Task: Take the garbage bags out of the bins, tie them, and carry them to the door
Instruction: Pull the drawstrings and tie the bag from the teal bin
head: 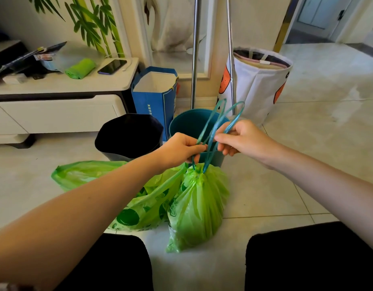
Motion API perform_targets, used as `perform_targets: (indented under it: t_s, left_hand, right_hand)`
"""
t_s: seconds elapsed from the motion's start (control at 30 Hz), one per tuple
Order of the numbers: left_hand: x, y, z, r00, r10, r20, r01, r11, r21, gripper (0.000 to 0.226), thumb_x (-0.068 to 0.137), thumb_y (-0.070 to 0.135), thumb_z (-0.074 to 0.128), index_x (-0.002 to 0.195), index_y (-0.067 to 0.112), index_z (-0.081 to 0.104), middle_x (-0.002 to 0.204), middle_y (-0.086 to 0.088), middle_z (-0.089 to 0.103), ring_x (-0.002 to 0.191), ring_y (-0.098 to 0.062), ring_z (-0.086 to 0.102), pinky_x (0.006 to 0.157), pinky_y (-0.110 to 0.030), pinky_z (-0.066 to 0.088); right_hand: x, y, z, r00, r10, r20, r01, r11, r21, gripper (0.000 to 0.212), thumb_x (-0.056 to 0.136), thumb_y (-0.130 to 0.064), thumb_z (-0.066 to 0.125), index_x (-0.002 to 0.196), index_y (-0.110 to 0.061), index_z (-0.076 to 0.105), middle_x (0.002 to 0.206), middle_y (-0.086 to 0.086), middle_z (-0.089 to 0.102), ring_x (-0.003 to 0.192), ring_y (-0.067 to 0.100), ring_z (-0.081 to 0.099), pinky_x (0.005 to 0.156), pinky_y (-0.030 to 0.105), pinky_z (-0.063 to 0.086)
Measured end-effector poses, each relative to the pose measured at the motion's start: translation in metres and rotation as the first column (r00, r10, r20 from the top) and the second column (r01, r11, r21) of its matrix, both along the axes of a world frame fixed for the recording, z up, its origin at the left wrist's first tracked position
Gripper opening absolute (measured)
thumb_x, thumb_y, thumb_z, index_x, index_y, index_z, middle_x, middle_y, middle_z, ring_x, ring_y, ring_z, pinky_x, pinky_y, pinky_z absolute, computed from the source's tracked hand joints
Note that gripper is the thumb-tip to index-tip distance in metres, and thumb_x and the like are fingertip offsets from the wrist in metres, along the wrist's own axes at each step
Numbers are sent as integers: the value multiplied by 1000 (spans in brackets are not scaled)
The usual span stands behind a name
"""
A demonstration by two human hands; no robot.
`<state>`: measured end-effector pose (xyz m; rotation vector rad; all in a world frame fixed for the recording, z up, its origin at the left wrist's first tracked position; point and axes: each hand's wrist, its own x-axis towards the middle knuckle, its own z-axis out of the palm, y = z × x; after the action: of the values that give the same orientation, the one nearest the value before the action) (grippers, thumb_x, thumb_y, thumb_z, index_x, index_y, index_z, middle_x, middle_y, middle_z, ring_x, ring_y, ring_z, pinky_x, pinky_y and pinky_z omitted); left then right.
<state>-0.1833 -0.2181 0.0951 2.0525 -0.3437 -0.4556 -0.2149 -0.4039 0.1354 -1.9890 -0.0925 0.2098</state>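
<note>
A green garbage bag (197, 208) stands on the floor tiles between my knees, its neck cinched tight. Two blue drawstring loops (220, 120) rise from the neck. My left hand (180, 149) pinches the strings just above the neck. My right hand (242, 137) pinches the loops higher up, to the right. A second green bag (110, 177) lies slumped and open to the left, partly under my left forearm. Behind the bags stand a black bin (129, 136) and a teal bin (189, 124), both without liners.
A blue paper bag (155, 97) stands behind the bins. A white fabric basket (259, 85) and two metal poles (195, 51) are at the back. A low white cabinet (59, 106) at left carries a green bag roll (80, 69) and a phone (112, 66). A doorway (320, 17) opens far right.
</note>
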Motion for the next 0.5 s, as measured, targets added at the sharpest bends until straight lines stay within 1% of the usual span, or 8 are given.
perform_targets:
  t_s: [0.1,0.2,0.27,0.33,0.37,0.43,0.47,0.5]
  left_hand:
    - [2,1,6,986,-160,36,151,973,174,39,94,25,56,68,-3,65,67,-13,64,65,-16,57,73,-33,54]
    - [3,0,6,953,-286,96,239,911,336,30,94,23,55,87,-1,71,70,-15,63,63,-18,53,75,-41,53]
    - [0,-2,7,936,-339,92,286,888,360,22,89,19,58,104,14,73,83,-14,69,70,-23,60,77,-40,55]
    - [-3,-2,9,925,-377,55,335,875,350,34,81,18,59,113,26,70,100,-13,73,87,-29,67,85,-43,56]
    - [-4,-2,9,920,-390,43,354,872,339,36,80,17,60,113,26,70,102,-14,72,89,-29,67,85,-43,55]
    - [-7,-5,8,921,-385,52,351,883,311,23,81,21,67,104,21,74,92,-9,74,78,-27,66,78,-40,56]
    - [-8,-8,8,927,-369,64,337,897,287,16,83,27,69,94,17,75,79,-5,72,68,-24,62,70,-37,55]
    - [-10,-10,9,935,-348,71,321,913,252,20,84,32,69,83,14,76,66,-2,66,58,-19,56,62,-32,51]
  right_hand:
    - [-1,-1,6,1000,-24,16,23,998,54,10,90,-14,58,88,-9,66,63,-1,70,53,7,62,52,20,48]
    - [-1,2,7,999,-14,32,12,998,69,12,90,-12,58,91,-4,67,72,4,72,56,9,65,49,19,47]
    - [0,4,7,998,9,60,-13,998,61,13,90,-9,58,93,-2,68,75,6,72,59,8,66,46,19,48]
    - [1,4,6,997,19,79,-23,998,50,15,90,-8,57,97,2,67,71,1,72,60,6,68,46,20,50]
    - [2,3,5,996,21,88,-24,999,35,17,91,-7,56,98,3,67,67,-3,71,61,5,68,47,20,52]
    - [4,1,2,992,28,124,-26,999,-20,18,90,-7,56,99,3,68,62,-7,71,62,1,67,54,20,55]
    - [5,2,1,989,36,145,-31,999,-38,17,90,-8,57,98,1,69,63,-8,71,63,0,67,57,19,56]
    - [5,2,-1,986,42,160,-37,999,-36,14,90,-9,58,96,-3,69,66,-7,72,64,-1,67,58,19,56]
